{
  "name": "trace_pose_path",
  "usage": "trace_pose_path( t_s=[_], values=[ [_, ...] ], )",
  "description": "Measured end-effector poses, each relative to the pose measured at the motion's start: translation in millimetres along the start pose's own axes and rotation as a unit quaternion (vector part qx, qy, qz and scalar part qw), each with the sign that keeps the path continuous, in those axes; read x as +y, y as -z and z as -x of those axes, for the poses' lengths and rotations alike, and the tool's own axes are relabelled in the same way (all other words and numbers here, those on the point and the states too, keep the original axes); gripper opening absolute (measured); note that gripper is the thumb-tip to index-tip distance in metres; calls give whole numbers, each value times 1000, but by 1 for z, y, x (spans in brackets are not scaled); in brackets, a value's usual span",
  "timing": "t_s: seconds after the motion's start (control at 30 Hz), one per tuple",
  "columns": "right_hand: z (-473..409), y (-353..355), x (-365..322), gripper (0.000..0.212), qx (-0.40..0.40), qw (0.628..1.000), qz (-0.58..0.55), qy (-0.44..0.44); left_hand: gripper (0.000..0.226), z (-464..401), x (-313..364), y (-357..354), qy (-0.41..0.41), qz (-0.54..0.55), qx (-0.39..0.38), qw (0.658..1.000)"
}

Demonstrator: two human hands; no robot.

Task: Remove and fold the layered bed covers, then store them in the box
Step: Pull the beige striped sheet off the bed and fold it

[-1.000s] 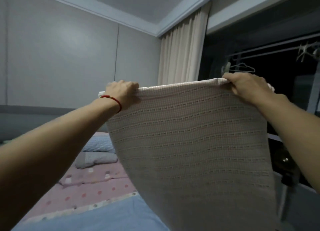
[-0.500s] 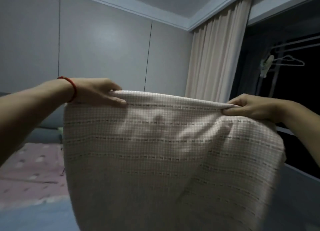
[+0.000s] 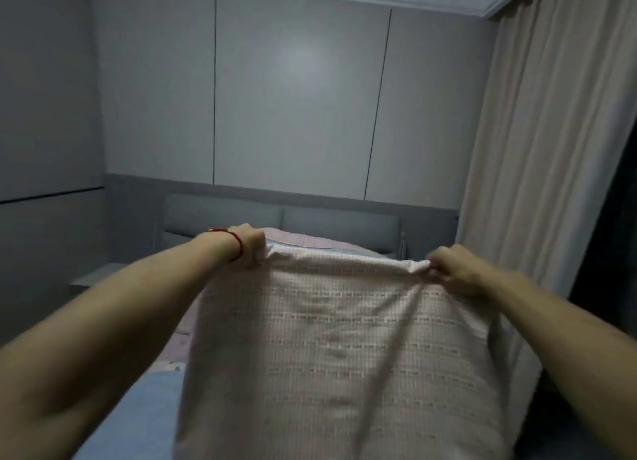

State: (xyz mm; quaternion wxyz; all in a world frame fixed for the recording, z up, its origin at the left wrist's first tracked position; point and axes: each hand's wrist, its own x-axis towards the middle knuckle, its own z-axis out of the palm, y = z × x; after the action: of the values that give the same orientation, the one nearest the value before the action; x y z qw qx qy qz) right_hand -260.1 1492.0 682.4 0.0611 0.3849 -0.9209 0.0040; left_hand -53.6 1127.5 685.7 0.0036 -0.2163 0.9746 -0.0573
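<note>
Presently, head view, one entry. Item: woven cover [image 3: 337,349], pale, banded, hanging as a doubled panel above the bed [image 3: 138,421]. Left hand [image 3: 250,244]: fingers curled round the upper left corner; red cord [image 3: 238,244] at the wrist. Right hand [image 3: 451,268]: fingers pinched tight on the upper right corner. Corners are kept apart and level, likely so the top edge stays taut and the fold falls square. Beneath: pink sheet [image 3: 296,240] and blue sheet remain on the mattress. Backdrop: grey headboard [image 3: 337,223], curtain [image 3: 551,149]. Storage box: not visible.
</note>
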Motion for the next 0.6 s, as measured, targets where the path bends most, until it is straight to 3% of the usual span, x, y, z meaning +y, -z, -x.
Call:
trace_pose_path(
  t_s=[0.07,0.2,0.3,0.37,0.47,0.5,0.6],
  values=[
    [-41,3,9,25,125,992,27,-1,21,-31,-1,10,60,47,127,989],
    [-92,80,15,8,253,968,0,-1,20,-68,-15,70,107,100,320,936],
    [-107,129,29,25,343,938,43,27,18,-66,-13,124,113,131,410,896],
    [-105,145,37,35,369,928,49,27,17,-63,-17,147,97,126,434,887],
    [-99,143,45,39,360,931,52,17,23,-59,-26,147,68,95,419,900],
    [-96,135,48,37,351,935,58,18,18,-56,-27,139,57,69,417,904],
    [-84,87,54,24,306,949,64,28,32,-42,-25,94,42,12,386,921]
  ],
)
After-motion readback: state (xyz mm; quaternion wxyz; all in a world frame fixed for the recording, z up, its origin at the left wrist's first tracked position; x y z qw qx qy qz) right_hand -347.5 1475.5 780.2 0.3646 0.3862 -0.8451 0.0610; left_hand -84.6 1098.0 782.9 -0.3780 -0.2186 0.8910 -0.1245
